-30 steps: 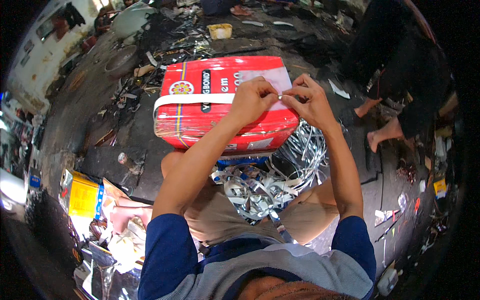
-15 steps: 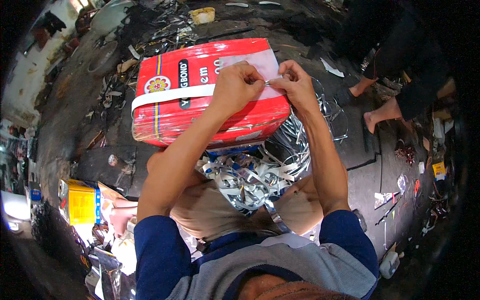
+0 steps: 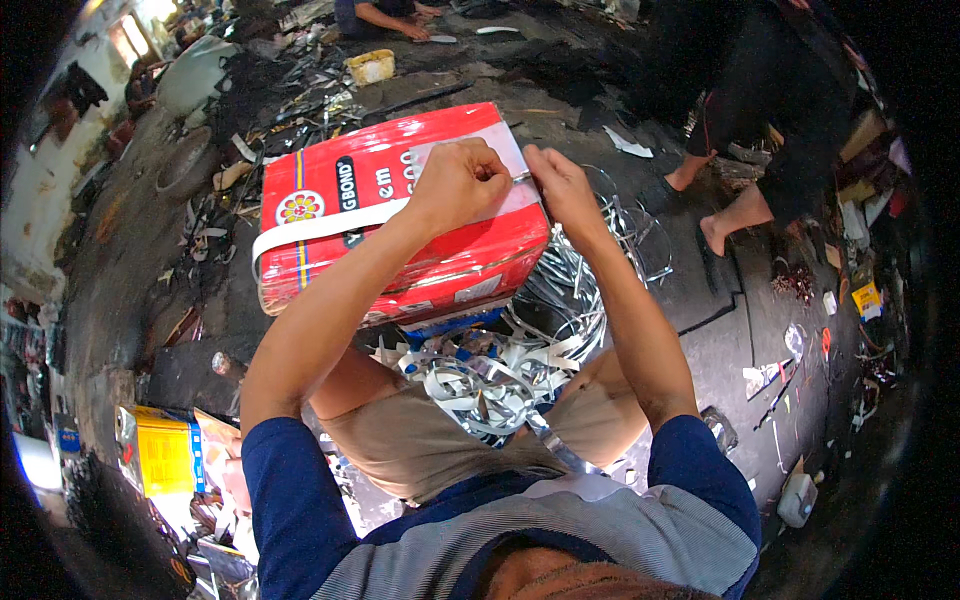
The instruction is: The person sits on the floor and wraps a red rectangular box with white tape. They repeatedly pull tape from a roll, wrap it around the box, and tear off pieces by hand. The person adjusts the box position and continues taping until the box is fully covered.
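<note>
A red cardboard box (image 3: 330, 270), wrapped in clear film, sits in front of my knees. Across its top runs a flat white strip (image 3: 325, 222), which passes under my left hand (image 3: 455, 188). That hand is closed in a pinch over the pale patch of the box top. At the box's right edge my right hand (image 3: 563, 190) is closed too, thumb against fingers. A short silvery bit of strip (image 3: 520, 177) shows between the two pinches. Its ends are hidden by the fingers.
Tangled silver and white strips (image 3: 490, 395) lie in my lap, and more silver strips (image 3: 600, 280) spill right of the box. A person's bare feet (image 3: 715, 235) stand at the right; another person's arm (image 3: 390, 20) shows at the far edge. A yellow tin (image 3: 165, 455) is at the left.
The box and both hands sit further left in the picture as the view shifts. My right hand has turned and its fingers have closed up more. Another person's arm has come into view at the top.
</note>
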A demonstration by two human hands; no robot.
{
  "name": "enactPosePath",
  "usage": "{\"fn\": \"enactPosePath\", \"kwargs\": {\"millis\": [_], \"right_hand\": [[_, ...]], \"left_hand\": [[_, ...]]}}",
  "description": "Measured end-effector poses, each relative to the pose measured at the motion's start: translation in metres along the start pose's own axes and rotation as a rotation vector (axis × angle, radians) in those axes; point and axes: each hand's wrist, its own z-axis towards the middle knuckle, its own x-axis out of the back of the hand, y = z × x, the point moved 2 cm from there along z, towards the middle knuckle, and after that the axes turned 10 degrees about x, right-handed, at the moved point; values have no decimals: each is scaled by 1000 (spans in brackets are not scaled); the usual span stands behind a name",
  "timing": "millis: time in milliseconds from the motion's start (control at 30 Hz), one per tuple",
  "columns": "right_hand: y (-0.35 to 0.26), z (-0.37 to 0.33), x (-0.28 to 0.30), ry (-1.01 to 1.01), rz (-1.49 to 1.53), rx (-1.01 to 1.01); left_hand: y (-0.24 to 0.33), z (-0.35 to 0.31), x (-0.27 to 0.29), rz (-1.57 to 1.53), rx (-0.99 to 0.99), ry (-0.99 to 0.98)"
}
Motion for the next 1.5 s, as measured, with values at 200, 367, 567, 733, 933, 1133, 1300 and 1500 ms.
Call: {"fn": "enactPosePath", "kwargs": {"millis": [200,367,567,733,933,1133,1300,1500], "right_hand": [[29,-1,0,-5,84,121],[23,-24,-8,52,701,-366],[9,-13,-1,-56,751,-432],[-4,42,10,28,-529,65],[24,41,-3,85,-514,163],[121,14,-8,156,-365,6],[233,-10,-14,191,-221,-90],[331,-32,-5,281,-324,-168]], "left_hand": [[-2,-9,-16,-147,-41,40],[-2,-4,-20,-160,-71,52],[-5,0,-21,-184,-38,54],[0,2,-24,-196,-20,53],[0,-2,-19,-147,-23,65],[5,0,-17,-94,7,84],[2,3,-21,-116,6,67],[13,12,-28,-182,-10,35]]}}
